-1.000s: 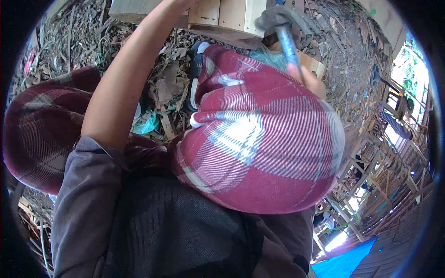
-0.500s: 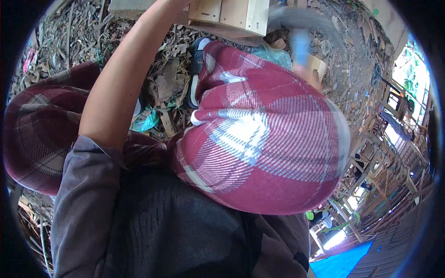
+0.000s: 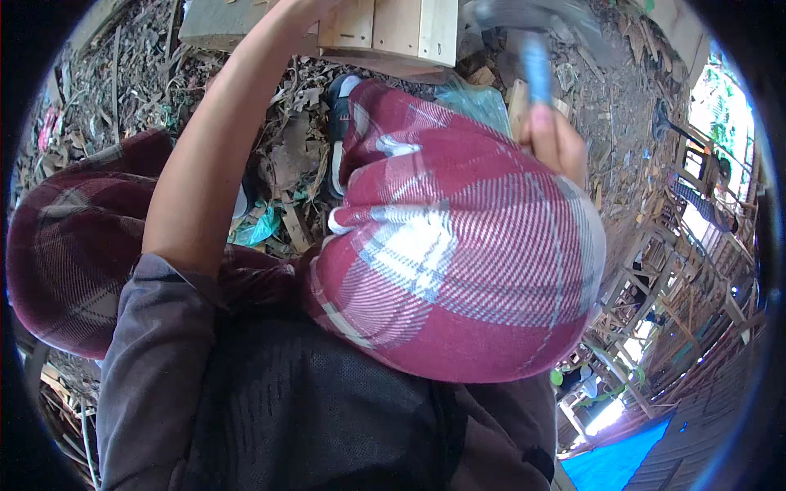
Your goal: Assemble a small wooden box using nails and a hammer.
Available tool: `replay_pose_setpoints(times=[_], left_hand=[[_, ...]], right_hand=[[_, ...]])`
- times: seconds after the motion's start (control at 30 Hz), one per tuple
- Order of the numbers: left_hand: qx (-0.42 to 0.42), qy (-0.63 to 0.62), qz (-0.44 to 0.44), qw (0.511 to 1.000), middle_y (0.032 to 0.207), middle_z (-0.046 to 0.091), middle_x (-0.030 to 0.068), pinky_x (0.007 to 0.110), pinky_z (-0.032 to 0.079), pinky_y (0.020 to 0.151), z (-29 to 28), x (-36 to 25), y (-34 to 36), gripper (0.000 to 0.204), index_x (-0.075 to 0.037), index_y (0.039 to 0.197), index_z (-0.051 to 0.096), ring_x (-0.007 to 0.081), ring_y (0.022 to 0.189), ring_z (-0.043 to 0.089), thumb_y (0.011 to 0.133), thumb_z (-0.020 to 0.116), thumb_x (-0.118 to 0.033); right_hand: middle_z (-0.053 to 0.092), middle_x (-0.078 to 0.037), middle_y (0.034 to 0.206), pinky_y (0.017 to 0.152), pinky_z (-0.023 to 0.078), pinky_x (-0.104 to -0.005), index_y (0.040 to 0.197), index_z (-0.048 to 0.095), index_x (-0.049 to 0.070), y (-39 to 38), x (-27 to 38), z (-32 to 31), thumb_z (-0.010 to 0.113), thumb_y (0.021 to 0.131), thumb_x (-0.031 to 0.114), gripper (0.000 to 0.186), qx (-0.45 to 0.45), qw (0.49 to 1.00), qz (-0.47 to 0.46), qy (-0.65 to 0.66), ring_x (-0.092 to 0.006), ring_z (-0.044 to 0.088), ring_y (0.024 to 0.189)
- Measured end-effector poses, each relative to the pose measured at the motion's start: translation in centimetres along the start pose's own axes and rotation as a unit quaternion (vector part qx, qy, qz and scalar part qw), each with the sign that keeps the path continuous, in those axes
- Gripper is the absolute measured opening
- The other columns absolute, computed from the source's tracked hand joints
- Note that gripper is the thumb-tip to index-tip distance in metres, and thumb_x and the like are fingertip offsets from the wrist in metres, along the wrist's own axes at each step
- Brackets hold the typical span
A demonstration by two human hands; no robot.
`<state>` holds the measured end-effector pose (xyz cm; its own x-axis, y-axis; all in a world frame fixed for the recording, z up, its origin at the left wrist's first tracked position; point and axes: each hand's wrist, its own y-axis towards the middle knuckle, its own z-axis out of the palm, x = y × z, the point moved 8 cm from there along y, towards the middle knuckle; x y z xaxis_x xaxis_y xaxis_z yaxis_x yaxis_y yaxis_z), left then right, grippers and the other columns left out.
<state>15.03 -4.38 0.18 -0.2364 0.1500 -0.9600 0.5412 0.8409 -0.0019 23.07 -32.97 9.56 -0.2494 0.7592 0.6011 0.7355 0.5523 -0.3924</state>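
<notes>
My right hand, beyond my right knee, is wrapped round the blue handle of a hammer. The hammer's grey head is smeared by motion near the top edge. At the top of the picture stands a piece of pale wooden boards joined together, with small dark fastener marks near their ends. My left forearm reaches up to it, and my left hand is at its left part, cut off by the picture's edge. The left fingers are not visible.
Dry leaves and wood scraps litter the ground. A clear plastic bag lies beside the boards, and a green plastic scrap between my legs. At the far right are wooden frames, a person and a blue sheet.
My right hand has come more fully into view from behind the knee, still swinging the hammer. The boards and my left arm appear shifted slightly left and up with the view.
</notes>
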Motion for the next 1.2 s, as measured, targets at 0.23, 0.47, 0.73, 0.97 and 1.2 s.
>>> replay_pose_setpoints(times=[0.23, 0.47, 0.73, 0.97, 1.2], left_hand=[[0.003, -0.030, -0.020, 0.999, 0.127, 0.055, 0.0209, 0.036, 0.039, 0.103, 0.3, -0.3, 0.4, 0.072, 0.003, 0.135, 0.040, 0.0292, 0.120, 0.051, 0.076, 0.073, -0.021], [-0.019, -0.045, 0.011, 0.999, 0.130, 0.051, 0.0222, 0.037, 0.038, 0.104, 2.4, -0.6, 0.6, 0.075, -0.001, 0.139, 0.038, 0.0318, 0.122, 0.050, 0.076, 0.073, -0.023], [-0.128, -0.033, 0.039, 0.990, 0.111, 0.062, 0.0155, 0.037, 0.046, 0.088, 1.9, 1.4, 1.4, 0.056, 0.001, 0.119, 0.051, 0.0249, 0.100, 0.061, 0.075, 0.077, -0.024], [-0.093, -0.104, 0.011, 0.990, 0.131, 0.047, 0.0261, 0.036, 0.034, 0.106, 0.8, 2.3, 1.6, 0.082, 0.010, 0.138, 0.028, 0.0321, 0.122, 0.048, 0.077, 0.075, -0.017], [-0.132, -0.092, -0.006, 0.987, 0.136, 0.041, 0.0274, 0.037, 0.031, 0.109, 0.5, 2.9, 1.7, 0.085, 0.011, 0.140, 0.022, 0.0336, 0.128, 0.042, 0.079, 0.073, -0.017]], right_hand=[[0.052, -0.013, 0.057, 0.050, 0.037, -0.0366, 0.087, 0.060, -0.001, 0.4, 0.3, 0.6, 0.050, 0.096, 0.041, 0.044, -0.029, 0.995, -0.013, -0.096, -0.0183, 0.050, 0.051], [0.056, -0.021, 0.063, 0.055, 0.042, -0.0421, 0.077, 0.058, -0.002, 2.4, -0.6, 0.6, 0.050, 0.094, 0.043, 0.049, -0.074, 0.984, -0.078, -0.139, -0.0350, 0.057, 0.057], [0.056, -0.024, 0.064, 0.059, 0.044, -0.0430, 0.075, 0.056, -0.004, 2.9, 0.5, -0.1, 0.050, 0.094, 0.045, 0.053, -0.170, 0.981, -0.086, 0.023, -0.0378, 0.057, 0.058], [0.055, -0.020, 0.058, 0.054, 0.042, -0.0429, 0.078, 0.059, -0.005, 3.1, 1.1, -0.4, 0.049, 0.095, 0.044, 0.053, -0.165, 0.981, -0.100, 0.008, -0.0337, 0.053, 0.052], [0.056, -0.021, 0.060, 0.053, 0.043, -0.0411, 0.078, 0.059, -0.005, 4.8, 2.8, -0.3, 0.049, 0.095, 0.041, 0.051, -0.091, 0.966, -0.142, -0.197, -0.0353, 0.059, 0.057]])
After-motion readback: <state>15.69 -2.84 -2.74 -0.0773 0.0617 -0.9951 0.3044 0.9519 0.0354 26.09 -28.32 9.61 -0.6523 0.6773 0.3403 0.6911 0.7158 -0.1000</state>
